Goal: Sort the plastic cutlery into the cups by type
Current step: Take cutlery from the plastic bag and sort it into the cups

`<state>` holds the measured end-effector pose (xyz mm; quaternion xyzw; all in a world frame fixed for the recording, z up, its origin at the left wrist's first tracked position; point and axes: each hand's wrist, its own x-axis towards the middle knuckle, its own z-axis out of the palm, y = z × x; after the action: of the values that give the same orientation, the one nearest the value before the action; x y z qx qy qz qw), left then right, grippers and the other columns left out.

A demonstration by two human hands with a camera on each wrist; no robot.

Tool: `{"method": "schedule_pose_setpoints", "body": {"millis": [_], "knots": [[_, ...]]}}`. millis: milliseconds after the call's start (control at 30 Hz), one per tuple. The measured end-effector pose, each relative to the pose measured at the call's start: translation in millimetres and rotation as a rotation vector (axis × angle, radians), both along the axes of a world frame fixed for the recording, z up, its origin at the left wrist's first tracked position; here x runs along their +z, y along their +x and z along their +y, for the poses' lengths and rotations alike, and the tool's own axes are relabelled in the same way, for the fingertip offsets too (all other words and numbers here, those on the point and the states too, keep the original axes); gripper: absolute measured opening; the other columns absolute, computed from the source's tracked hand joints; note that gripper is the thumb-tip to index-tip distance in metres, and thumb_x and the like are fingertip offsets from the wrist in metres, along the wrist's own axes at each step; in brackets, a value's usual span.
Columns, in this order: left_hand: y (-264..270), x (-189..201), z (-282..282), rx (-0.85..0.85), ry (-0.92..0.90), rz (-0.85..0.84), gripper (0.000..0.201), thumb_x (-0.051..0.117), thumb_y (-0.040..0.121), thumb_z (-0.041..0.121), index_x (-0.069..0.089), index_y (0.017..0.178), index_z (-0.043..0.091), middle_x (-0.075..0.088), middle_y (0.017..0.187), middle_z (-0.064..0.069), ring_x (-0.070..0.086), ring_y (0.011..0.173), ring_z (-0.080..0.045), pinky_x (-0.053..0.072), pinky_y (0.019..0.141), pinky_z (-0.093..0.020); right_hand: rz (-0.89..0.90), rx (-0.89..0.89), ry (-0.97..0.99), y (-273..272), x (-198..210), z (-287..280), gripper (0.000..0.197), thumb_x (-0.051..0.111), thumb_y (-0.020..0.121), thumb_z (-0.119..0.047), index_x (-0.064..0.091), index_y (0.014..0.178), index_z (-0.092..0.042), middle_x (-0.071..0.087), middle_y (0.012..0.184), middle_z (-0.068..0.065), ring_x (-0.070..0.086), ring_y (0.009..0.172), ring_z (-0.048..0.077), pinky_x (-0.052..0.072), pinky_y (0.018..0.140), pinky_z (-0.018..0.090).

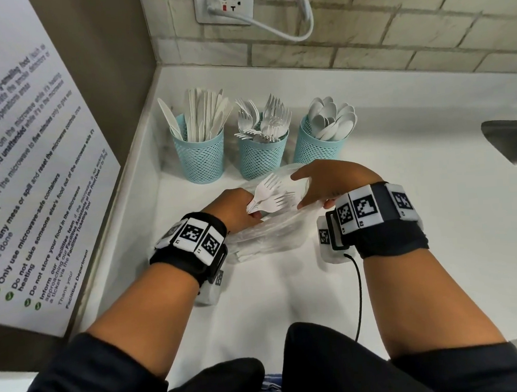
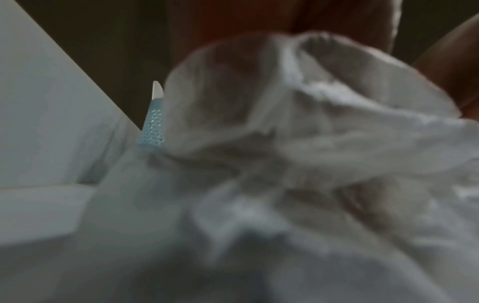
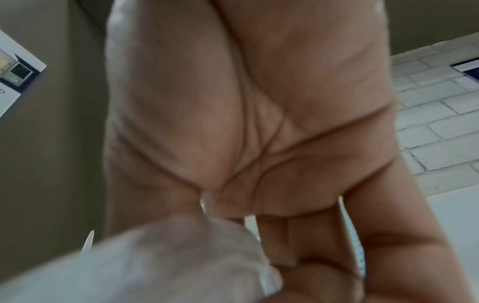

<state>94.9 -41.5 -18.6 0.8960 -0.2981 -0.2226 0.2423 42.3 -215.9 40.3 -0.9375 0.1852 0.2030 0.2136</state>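
Observation:
Three teal mesh cups stand in a row at the back of the white counter: the knife cup (image 1: 199, 151), the fork cup (image 1: 263, 156) and the spoon cup (image 1: 318, 146). In front of them lies a crumpled clear plastic bag (image 1: 266, 235) with white cutlery inside. My left hand (image 1: 239, 209) grips a small bunch of white forks (image 1: 271, 193) by their handles, tines pointing right, over the bag's mouth. My right hand (image 1: 324, 186) pinches the bag's edge beside them. The left wrist view is filled by the bag (image 2: 311, 123); the knife cup (image 2: 153, 127) peeks out behind it. The right wrist view shows my palm (image 3: 259, 123) and bag plastic (image 3: 168, 256).
A steel sink (image 1: 513, 145) is set into the counter at the far right. A printed notice (image 1: 26, 170) covers the side wall on the left. A wall socket (image 1: 223, 3) with a white cord sits on the brick wall behind the cups. Bare counter (image 1: 408, 230) lies right of my hands.

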Motion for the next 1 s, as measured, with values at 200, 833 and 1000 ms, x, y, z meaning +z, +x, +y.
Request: {"method": "schedule_pose_setpoints", "body": {"millis": [200, 833, 1000], "knots": [[0.5, 1.2, 1.4, 0.000, 0.012, 0.023, 0.023, 0.055, 0.089, 0.020, 0.065, 0.104, 0.005, 0.066, 0.107, -0.011, 0.059, 0.101, -0.025, 0.038, 0.076, -0.021, -0.005, -0.039, 0.033, -0.7, 1.2, -3.1, 0.063, 0.074, 0.078, -0.019, 0.047, 0.133, -0.026, 0.050, 0.068, -0.007, 0.046, 0.053, 0.006, 0.036, 0.052, 0.018], [9.7, 33.6, 4.9, 0.163, -0.650, 0.515, 0.017, 0.056, 0.091, 0.009, 0.058, 0.077, 0.019, 0.067, 0.088, 0.005, 0.057, 0.078, -0.006, 0.038, 0.050, -0.014, -0.147, 0.128, 0.151, 2.7, 21.2, -2.9, 0.065, 0.077, 0.074, -0.019, 0.049, 0.133, -0.023, 0.051, 0.135, 0.002, 0.048, 0.123, 0.019, 0.038, 0.106, 0.034], [14.1, 44.0, -0.9, 0.239, -0.768, 0.604, 0.015, 0.049, 0.094, 0.008, 0.060, 0.087, 0.014, 0.067, 0.077, 0.009, 0.055, 0.077, -0.005, 0.045, 0.072, -0.017, -0.487, -0.061, 0.606, 7.7, 34.7, 10.9, 0.037, 0.068, 0.084, -0.023, 0.058, 0.117, -0.012, 0.066, 0.108, 0.009, 0.062, 0.091, 0.011, 0.049, 0.076, 0.021]]}}
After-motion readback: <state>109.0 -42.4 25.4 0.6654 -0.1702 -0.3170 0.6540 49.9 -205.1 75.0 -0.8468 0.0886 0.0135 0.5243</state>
